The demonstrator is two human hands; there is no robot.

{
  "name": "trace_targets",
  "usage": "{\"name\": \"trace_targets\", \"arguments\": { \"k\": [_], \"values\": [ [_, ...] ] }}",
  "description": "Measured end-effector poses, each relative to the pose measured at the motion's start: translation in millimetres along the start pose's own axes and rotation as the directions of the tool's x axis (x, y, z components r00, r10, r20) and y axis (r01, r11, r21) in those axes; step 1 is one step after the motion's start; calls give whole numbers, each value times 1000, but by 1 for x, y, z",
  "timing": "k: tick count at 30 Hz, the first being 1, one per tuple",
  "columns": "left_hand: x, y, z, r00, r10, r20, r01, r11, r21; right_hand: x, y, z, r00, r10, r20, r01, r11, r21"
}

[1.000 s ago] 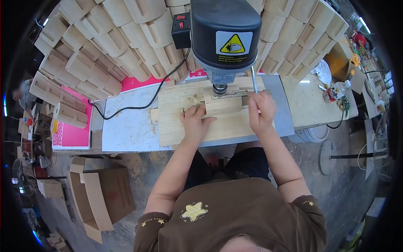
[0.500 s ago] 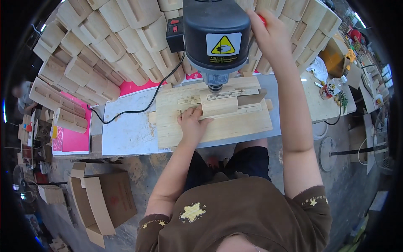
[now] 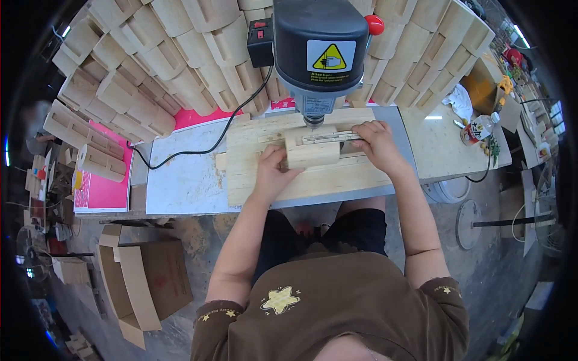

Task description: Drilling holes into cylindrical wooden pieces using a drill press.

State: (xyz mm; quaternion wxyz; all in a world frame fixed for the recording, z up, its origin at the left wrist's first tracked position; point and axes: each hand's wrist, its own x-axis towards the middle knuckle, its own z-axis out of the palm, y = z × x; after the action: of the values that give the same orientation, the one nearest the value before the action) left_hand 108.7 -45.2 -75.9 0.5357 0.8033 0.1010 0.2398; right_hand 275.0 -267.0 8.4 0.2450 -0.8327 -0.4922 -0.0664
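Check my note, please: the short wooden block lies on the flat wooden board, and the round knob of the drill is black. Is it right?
Only the colour is wrong: the head view shows the round knob of the drill is red. The short wooden block does lie on the flat wooden board.

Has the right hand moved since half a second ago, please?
Yes, the right hand has come down from beside the drill head, nearer the wooden block.

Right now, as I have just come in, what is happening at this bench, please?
A person works with a pale wooden block under a drill press. The left hand is at the block's left end; the right hand is at the right end of a narrow strip on top. No hand is on the red lever knob.
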Motion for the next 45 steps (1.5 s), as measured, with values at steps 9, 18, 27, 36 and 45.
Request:
{"name": "trace_targets", "arguments": {
  "k": [9, 18, 27, 36, 45],
  "values": [
    [-64, 48, -104, 849, -477, -229, 319, 807, -497, -19, -27, -4, 998, -46, -30, 47, 998, 47],
    [-51, 79, -80, 644, -764, 30, 681, 555, -478, -21, -31, -1, 996, -92, 10, 91, 992, 84],
    [-27, 71, -80, 704, -708, 56, 684, 655, -322, -25, -30, -5, 997, -79, -18, 80, 996, 51],
    [-35, 55, -20, 852, -524, -18, 481, 794, -372, -26, -33, -1, 995, -97, 2, 96, 994, 50],
    [-74, 44, 19, 963, 250, -103, -159, 830, 535, -54, -19, 33, 902, 282, -326, -224, 953, 204]
  ]
}}
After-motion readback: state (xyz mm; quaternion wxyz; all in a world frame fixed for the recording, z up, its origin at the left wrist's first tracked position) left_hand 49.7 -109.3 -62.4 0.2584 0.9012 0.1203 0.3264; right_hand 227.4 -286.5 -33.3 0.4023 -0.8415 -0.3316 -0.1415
